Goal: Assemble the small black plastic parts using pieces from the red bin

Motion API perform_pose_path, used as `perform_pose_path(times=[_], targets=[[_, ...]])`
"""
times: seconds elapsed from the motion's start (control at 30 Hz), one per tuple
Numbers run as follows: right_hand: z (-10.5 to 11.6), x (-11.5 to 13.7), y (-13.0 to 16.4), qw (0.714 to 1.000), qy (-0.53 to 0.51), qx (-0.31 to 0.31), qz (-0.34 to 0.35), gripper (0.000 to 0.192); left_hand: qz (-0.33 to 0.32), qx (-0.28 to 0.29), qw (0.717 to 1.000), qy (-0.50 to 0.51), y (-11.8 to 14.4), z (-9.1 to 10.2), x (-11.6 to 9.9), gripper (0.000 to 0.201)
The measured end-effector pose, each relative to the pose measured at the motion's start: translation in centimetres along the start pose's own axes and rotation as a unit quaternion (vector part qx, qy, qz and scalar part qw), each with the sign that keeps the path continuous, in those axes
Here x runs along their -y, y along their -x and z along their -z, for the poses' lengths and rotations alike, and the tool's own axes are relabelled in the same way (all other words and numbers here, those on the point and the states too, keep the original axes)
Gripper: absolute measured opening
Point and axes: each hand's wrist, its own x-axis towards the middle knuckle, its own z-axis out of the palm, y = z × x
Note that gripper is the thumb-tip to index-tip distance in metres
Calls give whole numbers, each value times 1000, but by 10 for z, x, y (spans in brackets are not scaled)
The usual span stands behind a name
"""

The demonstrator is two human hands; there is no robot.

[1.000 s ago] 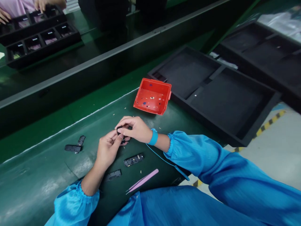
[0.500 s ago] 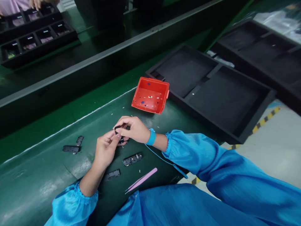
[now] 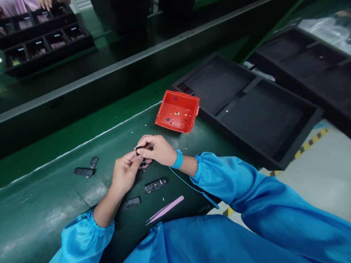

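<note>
Between my two hands is a small black plastic part (image 3: pixel 143 162), mostly hidden by fingers. My left hand (image 3: pixel 125 168) pinches it from the lower left. From the upper right my right hand (image 3: pixel 159 150), with a blue band on the wrist, grips the same part. Just below lies a black module with small gold contacts (image 3: pixel 155 185). A plain dark part (image 3: pixel 131 203) rests near my left wrist. Pink tweezers (image 3: pixel 166 209) lie on the green mat close to my body. Farther left, two black pieces (image 3: pixel 84 171) lie touching or overlapping.
Beyond my hands stands a red bin (image 3: pixel 178 111) holding scattered tiny bits. Large black divided trays (image 3: pixel 246 106) fill the right side. Across a raised rail (image 3: pixel 131 56), another person's hand is over a compartmented black tray (image 3: pixel 49 54). Tiny scraps dot the mat.
The view has shifted very slightly, so the scene sits a little farther right. Both hands keep their hold on the black part, with hardly any visible finger movement.
</note>
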Motion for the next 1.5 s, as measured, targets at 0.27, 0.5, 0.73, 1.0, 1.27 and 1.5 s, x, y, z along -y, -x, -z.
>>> perform_pose_path(times=[0.27, 0.5, 0.73, 1.0, 1.27, 1.5], targets=[[1, -1, -1, 999, -26, 7, -24, 17, 20, 19, 1000, 14, -1, 2, 3, 29], [1, -1, -4, 999, -20, 17, -43, 13, -59, -21, 987, -146, 2, 1, -3, 25], [4, 7, 0, 990, 126, 32, 63, 22, -50, -80, 994, -56, -1, 3, 3, 25], [-3, 2, 17, 904, 357, -61, 225, 20, 0, -147, 984, 104, -5, 3, 3, 29], [4, 3, 18, 840, 461, -68, 277, 31, -5, -118, 990, 79, 1, 4, -1, 35], [4, 2, 20, 791, 512, -82, 324, 28, -3, -112, 991, 76, 2, 4, 0, 31]])
